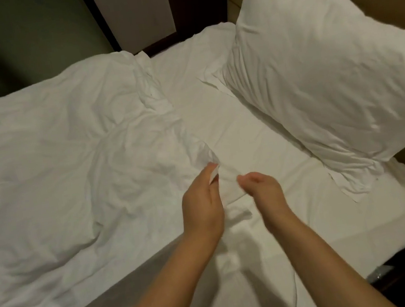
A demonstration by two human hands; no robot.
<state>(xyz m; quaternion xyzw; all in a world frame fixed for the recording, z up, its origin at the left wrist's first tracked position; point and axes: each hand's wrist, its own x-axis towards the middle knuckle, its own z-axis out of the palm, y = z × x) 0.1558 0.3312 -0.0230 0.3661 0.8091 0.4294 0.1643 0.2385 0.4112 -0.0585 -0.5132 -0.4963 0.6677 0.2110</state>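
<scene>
Here, white duvet (67, 159) lies crumpled on the left half of the bed, long axis running off to the left, its near edge drawn up into a corner that points toward the pillow (327, 70). Left hand (201, 205): fingers (211, 171) pinch that corner. Right hand (266, 191) just beside it, over the sheet (244, 126), fingers curled in; blurred, cannot tell whether they hold cloth. Duvet soft, matte, heavily creased; sheet flatter; pillow plump, rectangular, flanged edge
</scene>
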